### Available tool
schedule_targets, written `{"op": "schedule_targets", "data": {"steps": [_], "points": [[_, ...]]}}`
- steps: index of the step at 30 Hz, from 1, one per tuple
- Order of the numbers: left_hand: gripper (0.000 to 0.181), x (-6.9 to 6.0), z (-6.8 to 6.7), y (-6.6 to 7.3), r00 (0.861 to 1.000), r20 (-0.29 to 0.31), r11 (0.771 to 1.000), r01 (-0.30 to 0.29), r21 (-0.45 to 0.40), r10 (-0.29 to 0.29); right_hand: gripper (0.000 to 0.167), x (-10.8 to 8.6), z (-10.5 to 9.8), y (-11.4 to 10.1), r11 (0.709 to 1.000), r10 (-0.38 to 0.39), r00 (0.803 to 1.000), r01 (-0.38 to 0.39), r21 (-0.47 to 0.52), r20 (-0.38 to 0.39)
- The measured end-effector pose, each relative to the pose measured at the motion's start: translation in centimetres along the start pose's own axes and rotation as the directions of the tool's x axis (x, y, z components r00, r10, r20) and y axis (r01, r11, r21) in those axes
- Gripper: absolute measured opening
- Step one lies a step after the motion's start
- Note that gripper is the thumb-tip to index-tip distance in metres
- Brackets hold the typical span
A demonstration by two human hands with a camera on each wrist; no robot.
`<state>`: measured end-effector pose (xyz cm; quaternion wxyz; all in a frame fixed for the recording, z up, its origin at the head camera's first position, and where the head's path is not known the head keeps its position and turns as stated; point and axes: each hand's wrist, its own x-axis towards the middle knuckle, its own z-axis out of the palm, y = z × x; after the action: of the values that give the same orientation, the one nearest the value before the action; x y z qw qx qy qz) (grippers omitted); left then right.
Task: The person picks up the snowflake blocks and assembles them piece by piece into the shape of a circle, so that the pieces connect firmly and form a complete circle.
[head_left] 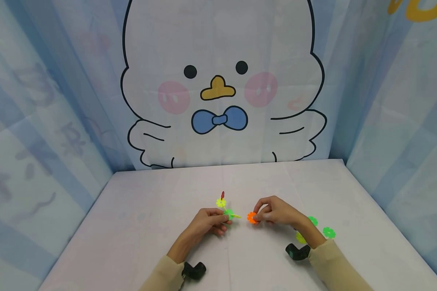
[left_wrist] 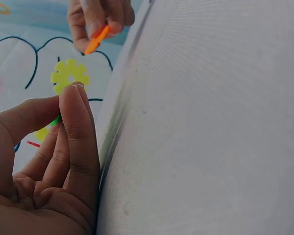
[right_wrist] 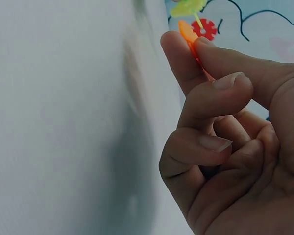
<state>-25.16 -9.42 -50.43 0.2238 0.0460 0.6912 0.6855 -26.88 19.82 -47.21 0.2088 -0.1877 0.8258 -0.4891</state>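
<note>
The left hand [head_left: 208,221] pinches a green notched disc [head_left: 228,214] between thumb and fingers. Joined to that disc are a yellow disc [head_left: 221,203] with a red disc [head_left: 223,195] beyond it, and another yellow disc [left_wrist: 70,77] on the side facing the right hand. Between thumb and index finger the right hand [head_left: 276,211] holds an orange notched disc [head_left: 252,218], its edge turned toward the left hand. A small gap separates the orange disc from the joined pieces. In the right wrist view the red disc [right_wrist: 204,30] shows behind the orange one [right_wrist: 188,32].
Green discs [head_left: 329,232] and a yellow disc [head_left: 301,237] lie on the white table [head_left: 131,226] beside the right forearm, which partly covers them. Black wrist devices [head_left: 194,271] sit at both sleeves. Printed curtains stand behind and at both sides.
</note>
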Motion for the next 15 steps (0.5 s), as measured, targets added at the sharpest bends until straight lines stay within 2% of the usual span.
{"op": "schedule_targets", "data": {"steps": [7,15], "points": [[0.022,0.0,0.0,0.0,1.0,0.003,1.0,-0.003,0.007,0.003,0.018,0.4,1.3,-0.6,0.999,-0.037,0.999,0.037,0.022,0.0],[0.024,0.0,-0.1,-0.1,1.0,0.019,1.0,-0.012,0.013,0.012,0.015,0.6,2.1,-0.5,0.999,-0.045,0.999,0.045,0.022,0.002]]}}
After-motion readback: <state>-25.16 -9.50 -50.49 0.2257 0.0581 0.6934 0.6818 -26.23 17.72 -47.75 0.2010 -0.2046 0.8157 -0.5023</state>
